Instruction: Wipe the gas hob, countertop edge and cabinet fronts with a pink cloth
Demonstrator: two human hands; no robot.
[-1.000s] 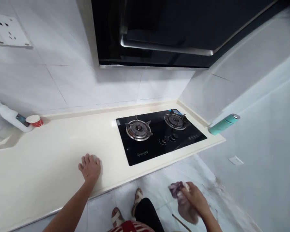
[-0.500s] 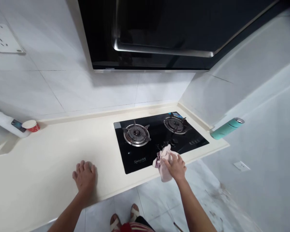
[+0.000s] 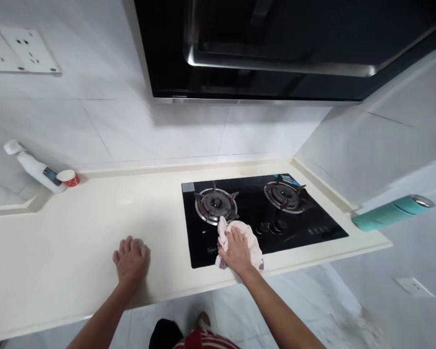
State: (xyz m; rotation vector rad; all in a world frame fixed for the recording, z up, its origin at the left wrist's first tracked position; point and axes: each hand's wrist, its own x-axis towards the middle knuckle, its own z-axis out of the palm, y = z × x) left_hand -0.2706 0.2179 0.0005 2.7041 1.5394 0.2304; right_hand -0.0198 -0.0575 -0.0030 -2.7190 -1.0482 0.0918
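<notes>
Head view: the right hand (image 3: 236, 249) lies palm down on a pale pink cloth (image 3: 253, 245), fingers slightly bent over it; whether they grip the fabric or only press on it, I cannot tell. The cloth is spread on the front of the black hob (image 3: 250, 196), its near edge reaching onto the cream counter (image 3: 87, 252). The left hand (image 3: 131, 261) rests open on the counter, left of the hob, fingers a little apart.

Half a second ago the cloth was bunched before the knobs and hung down past the counter's front edge; now it is flatter and farther left. One second ago it was held out over the floor. The left hand has stayed down on the counter.

Just behind the cloth stands the left burner (image 3: 217, 203) with its raised prongs; whether they touch, I cannot tell. The control knobs (image 3: 271, 227) stick up close on the cloth's right. The right burner (image 3: 285, 194) is farther back. Beyond the hob a teal bottle (image 3: 388, 213) stands at the counter's right end. Well to the left, a white spray bottle (image 3: 39, 169) and a red-and-white cup (image 3: 71, 181) stand side by side near the wall. A black range hood (image 3: 254, 82) overhangs the hob.
</notes>
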